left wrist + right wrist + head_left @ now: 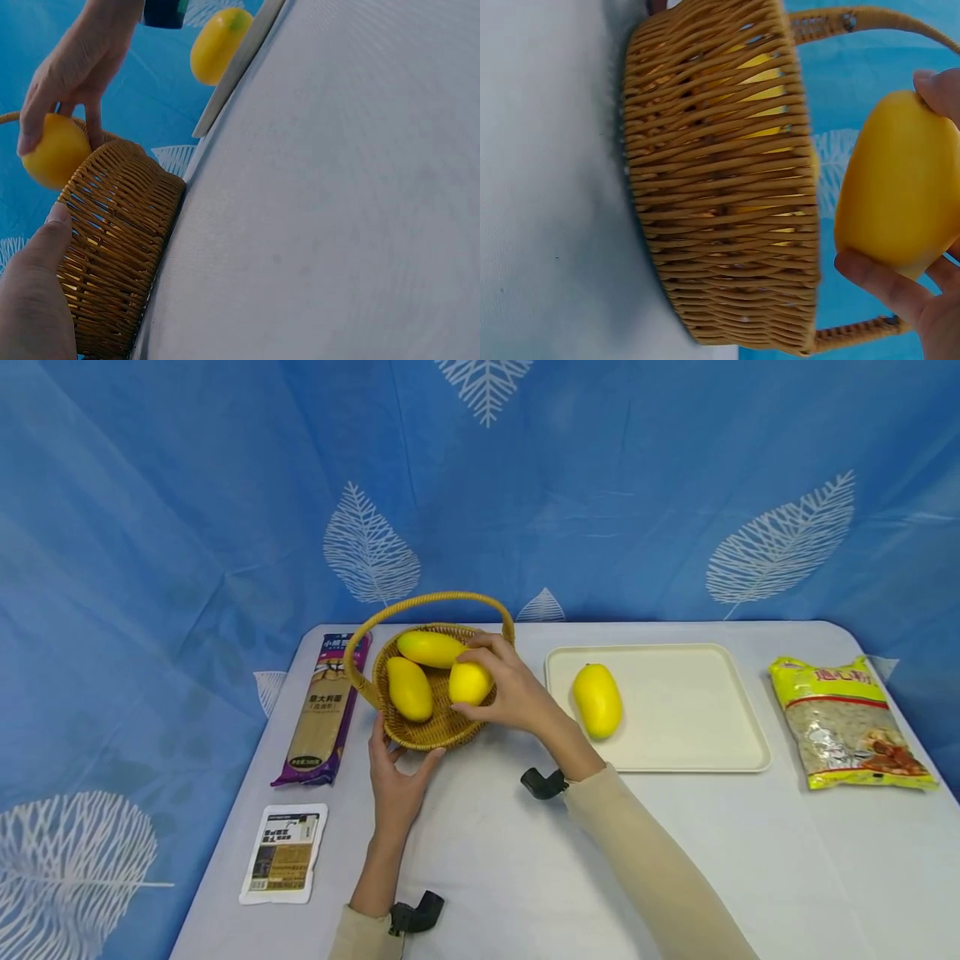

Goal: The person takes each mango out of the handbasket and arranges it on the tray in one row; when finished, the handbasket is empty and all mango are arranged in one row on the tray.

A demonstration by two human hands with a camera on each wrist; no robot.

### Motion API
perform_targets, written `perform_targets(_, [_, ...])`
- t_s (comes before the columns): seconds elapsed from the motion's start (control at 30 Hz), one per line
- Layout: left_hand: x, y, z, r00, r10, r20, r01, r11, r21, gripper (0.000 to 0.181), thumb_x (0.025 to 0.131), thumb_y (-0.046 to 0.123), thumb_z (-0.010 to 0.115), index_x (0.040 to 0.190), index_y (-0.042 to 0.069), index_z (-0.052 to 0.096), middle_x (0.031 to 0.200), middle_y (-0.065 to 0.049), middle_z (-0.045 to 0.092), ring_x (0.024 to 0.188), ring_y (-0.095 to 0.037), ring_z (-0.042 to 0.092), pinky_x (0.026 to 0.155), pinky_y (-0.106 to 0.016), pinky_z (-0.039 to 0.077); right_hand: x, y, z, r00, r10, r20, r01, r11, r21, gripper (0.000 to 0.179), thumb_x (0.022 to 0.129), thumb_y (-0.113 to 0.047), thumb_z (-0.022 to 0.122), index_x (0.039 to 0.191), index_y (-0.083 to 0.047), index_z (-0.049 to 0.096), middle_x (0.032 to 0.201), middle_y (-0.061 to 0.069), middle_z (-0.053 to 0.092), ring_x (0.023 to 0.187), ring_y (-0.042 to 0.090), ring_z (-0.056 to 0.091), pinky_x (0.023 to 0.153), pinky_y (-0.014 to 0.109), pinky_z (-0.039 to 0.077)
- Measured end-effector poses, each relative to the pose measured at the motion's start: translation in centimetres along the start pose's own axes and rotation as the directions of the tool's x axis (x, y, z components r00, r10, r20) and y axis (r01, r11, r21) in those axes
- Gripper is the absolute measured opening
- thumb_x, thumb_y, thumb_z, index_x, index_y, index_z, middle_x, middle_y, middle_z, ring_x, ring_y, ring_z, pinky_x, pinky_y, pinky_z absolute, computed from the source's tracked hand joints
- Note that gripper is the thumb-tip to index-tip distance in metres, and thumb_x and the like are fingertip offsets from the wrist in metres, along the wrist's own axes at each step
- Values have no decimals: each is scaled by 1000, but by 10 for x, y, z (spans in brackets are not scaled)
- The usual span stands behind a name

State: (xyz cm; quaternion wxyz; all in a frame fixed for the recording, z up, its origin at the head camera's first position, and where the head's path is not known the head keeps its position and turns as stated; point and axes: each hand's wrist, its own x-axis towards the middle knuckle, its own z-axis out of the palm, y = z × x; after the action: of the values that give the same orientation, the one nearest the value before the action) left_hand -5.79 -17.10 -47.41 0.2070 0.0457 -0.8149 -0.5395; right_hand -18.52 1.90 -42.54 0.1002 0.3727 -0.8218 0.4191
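Observation:
My right hand grips a yellow mango between thumb and fingers, over the right side of a wicker basket. In the right wrist view this mango is beyond the basket's rim, clear of the weave. Two more mangoes, one at the back and one at the left, lie inside the basket. My left hand holds the basket's front left side, fingers and thumb spread around it. Its thumb reaches the rim in the left wrist view; its other fingers are hidden there.
Right of the basket, a cream tray bears one mango. A yellow-topped food bag lies at the far right. On the left are a purple noodle pack and a white pouch. The basket's handle arches above it.

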Motion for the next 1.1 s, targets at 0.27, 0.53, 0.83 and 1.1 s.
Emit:
perform_targets(0.27, [0,-13,2,1000,-8,-9,9,1000,21,98,79,7,81,154,2,18,152,-25,29,131,-43,40,100,-58,43,-18,-15,-24,996,-76,-39,77,997,17,56,73,-25,85,121,-10,60,142,14,41,149,29,25,112,44,41])
perform_targets(0.53, [0,-7,1,1000,-24,0,24,1000,6,98,80,7,80,154,1,17,152,-26,28,132,-43,40,101,-57,42,-46,-21,-49,996,-72,-43,74,997,36,57,71,-20,86,122,-14,62,148,11,38,151,32,17,113,51,38])
perform_targets(0.83, [-1,1,-1,999,-30,18,31,999,-14,97,81,9,80,154,-1,16,153,-27,26,133,-44,38,102,-57,41,-73,-7,-83,992,-51,-116,51,999,-5,62,66,-15,85,123,-13,62,154,17,26,150,36,17,110,61,36])
perform_targets(1.1, [-1,1,-1,1000,-23,13,23,1000,-3,97,81,8,80,153,-2,17,153,-28,27,133,-45,38,100,-57,42,-101,13,-111,986,46,-163,-39,998,41,68,61,4,85,124,-4,61,157,20,21,146,39,23,101,25,47])
